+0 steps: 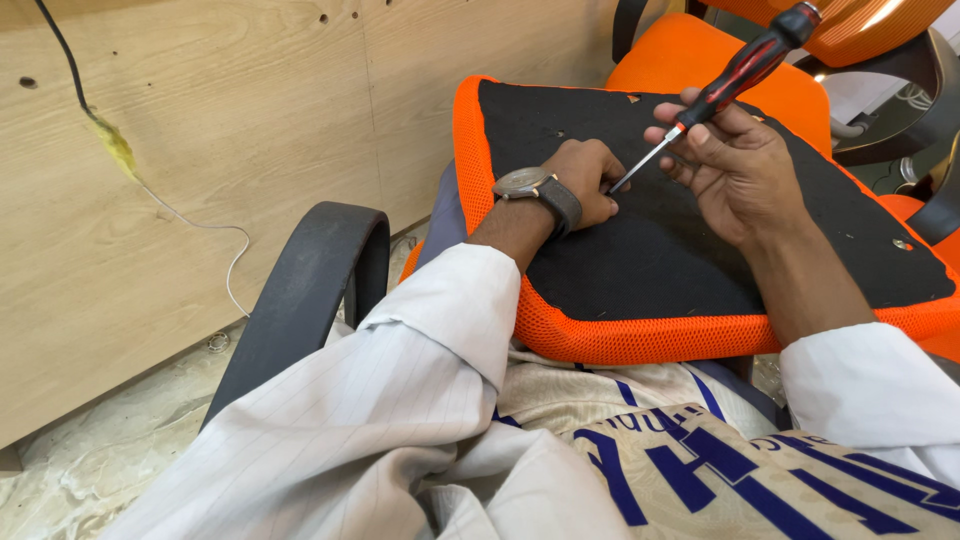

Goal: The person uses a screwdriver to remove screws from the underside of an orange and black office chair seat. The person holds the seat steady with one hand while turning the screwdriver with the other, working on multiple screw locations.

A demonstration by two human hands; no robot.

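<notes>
An orange mesh chair seat (620, 335) lies upside down across my lap, its black underside (650, 240) facing up. My right hand (735, 165) holds a screwdriver (735, 75) with a red and black handle; the metal shaft slants down to the left. My left hand (590, 180), with a wristwatch (535, 187) on the wrist, rests on the black underside with its fingers curled around the screwdriver's tip. What sits under those fingers is hidden. A small metal screw (902, 243) shows near the seat's right edge.
A black chair armrest (310, 290) curves up at my left. A light wooden panel (250, 130) with a thin cable (150, 190) stands behind it. Another orange chair (790, 90) is at the top right. Crumpled plastic sheeting (90, 460) covers the floor.
</notes>
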